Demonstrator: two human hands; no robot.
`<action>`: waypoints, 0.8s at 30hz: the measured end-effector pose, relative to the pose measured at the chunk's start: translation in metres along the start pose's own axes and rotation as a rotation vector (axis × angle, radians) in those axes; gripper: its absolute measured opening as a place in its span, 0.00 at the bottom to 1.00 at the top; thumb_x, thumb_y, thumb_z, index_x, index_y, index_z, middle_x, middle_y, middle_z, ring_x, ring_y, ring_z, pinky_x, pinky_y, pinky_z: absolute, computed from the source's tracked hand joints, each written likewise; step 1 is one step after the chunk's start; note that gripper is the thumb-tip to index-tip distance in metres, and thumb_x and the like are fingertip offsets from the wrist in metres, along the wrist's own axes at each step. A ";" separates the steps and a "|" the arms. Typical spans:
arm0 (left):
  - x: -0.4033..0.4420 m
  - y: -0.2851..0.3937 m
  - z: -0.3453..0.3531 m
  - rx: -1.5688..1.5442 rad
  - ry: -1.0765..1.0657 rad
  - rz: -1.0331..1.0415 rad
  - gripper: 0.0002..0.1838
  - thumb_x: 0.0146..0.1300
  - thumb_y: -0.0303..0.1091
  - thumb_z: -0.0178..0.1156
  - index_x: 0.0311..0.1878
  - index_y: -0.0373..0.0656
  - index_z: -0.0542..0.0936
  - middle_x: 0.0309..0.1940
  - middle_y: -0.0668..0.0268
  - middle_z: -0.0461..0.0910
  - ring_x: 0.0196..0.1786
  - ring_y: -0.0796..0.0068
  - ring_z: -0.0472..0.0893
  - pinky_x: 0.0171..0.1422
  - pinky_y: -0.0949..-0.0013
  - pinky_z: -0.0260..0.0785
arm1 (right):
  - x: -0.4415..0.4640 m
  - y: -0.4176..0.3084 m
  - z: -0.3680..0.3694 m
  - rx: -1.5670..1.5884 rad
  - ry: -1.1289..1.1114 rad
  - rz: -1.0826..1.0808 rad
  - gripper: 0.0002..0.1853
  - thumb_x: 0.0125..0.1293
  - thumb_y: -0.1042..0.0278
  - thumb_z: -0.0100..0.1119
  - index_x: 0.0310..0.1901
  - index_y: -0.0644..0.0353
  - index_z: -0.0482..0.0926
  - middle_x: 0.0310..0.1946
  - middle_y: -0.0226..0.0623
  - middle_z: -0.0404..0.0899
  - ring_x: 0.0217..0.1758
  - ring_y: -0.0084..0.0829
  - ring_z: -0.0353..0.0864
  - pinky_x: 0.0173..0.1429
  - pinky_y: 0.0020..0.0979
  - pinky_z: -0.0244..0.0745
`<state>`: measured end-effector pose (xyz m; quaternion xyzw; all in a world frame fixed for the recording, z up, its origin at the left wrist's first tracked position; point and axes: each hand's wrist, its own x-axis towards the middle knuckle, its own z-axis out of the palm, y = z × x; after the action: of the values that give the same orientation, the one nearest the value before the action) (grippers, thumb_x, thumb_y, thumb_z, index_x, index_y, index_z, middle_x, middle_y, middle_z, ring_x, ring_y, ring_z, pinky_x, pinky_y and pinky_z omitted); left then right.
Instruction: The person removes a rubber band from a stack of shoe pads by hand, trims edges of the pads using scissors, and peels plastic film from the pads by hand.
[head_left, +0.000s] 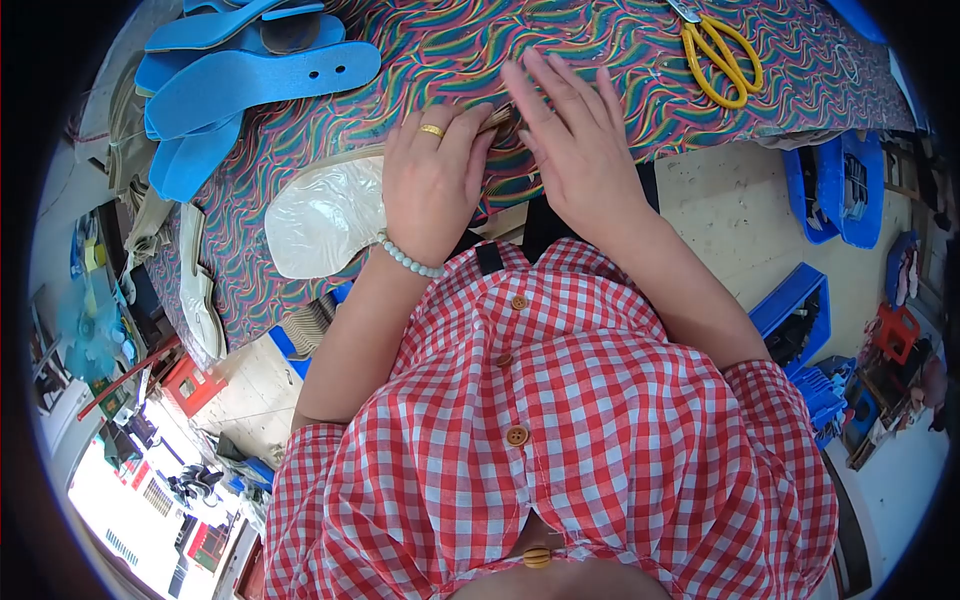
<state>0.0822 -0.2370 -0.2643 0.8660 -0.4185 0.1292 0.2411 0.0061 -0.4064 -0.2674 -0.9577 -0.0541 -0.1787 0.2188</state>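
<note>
My left hand, with a gold ring and a bead bracelet at the wrist, lies over the heel end of a pale, shiny sole-shaped piece on the patterned table cover. Its fingers are curled round that end, and a small brownish edge shows by the fingertips. Just to the right, my right hand is held with its fingers spread and nothing in them, near the table's front edge.
Blue insoles are piled at the upper left. Yellow-handled scissors lie at the upper right of the table. Another pale strip-like piece sits at the left edge. Blue baskets stand on the floor at right.
</note>
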 end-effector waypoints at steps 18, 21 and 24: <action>0.000 0.001 -0.002 -0.076 0.015 -0.020 0.16 0.60 0.28 0.66 0.52 0.41 0.81 0.41 0.58 0.81 0.44 0.56 0.80 0.49 0.58 0.72 | -0.004 0.005 0.011 0.068 -0.007 0.070 0.25 0.64 0.75 0.57 0.64 0.51 0.75 0.66 0.39 0.73 0.74 0.45 0.63 0.79 0.60 0.44; 0.001 0.003 -0.002 -0.076 -0.003 -0.036 0.16 0.60 0.28 0.66 0.52 0.41 0.81 0.42 0.58 0.82 0.44 0.56 0.80 0.49 0.58 0.72 | -0.003 0.006 0.011 0.076 -0.001 0.057 0.25 0.63 0.76 0.58 0.63 0.51 0.76 0.65 0.39 0.73 0.74 0.45 0.64 0.79 0.60 0.44; 0.001 0.002 -0.002 -0.080 -0.008 -0.044 0.15 0.60 0.28 0.67 0.52 0.41 0.82 0.42 0.58 0.82 0.45 0.56 0.80 0.49 0.58 0.72 | -0.001 0.007 0.009 0.069 -0.004 0.033 0.25 0.64 0.75 0.58 0.64 0.51 0.76 0.65 0.39 0.73 0.74 0.45 0.63 0.79 0.60 0.44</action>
<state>0.0812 -0.2379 -0.2610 0.8651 -0.4054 0.1036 0.2765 0.0093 -0.4083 -0.2782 -0.9507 -0.0448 -0.1712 0.2545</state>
